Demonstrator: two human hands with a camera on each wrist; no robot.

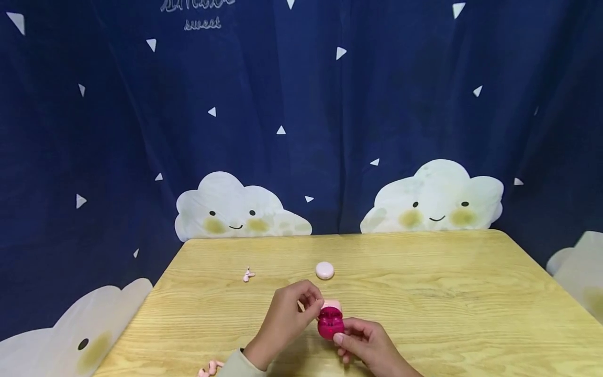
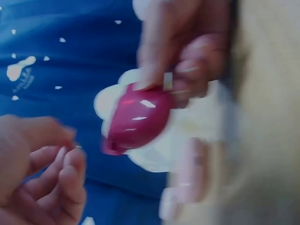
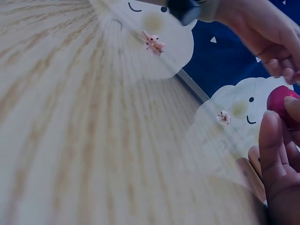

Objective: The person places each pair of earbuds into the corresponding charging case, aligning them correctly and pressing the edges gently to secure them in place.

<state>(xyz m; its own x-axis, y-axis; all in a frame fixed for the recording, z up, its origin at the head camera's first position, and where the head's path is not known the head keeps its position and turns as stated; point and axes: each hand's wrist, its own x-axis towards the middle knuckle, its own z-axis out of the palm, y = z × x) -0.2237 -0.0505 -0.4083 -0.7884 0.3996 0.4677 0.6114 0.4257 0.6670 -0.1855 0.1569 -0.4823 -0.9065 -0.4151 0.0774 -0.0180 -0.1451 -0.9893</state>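
Note:
My right hand (image 1: 369,343) grips a magenta earbud case (image 1: 331,324) between thumb and fingers, its lid raised in the head view. Beside the case is my left hand (image 2: 44,173), its thumb and fingers bent with the tips close together. A gap separates it from the magenta case in the left wrist view. Blur hides whether anything small lies between those fingertips. Just behind the magenta case shows a pink case (image 1: 333,303), partly covered in the head view. At the right wrist view's edge, the right fingers (image 3: 272,145) curl around the magenta case.
A pale round case (image 1: 324,270) lies farther back on the wooden table (image 1: 424,293). Pale earbuds (image 1: 248,275) rest at the back left. Pink earbuds (image 1: 210,368) lie at the front, near the left sleeve (image 1: 240,365). A blue curtain (image 1: 301,104) hangs behind the table.

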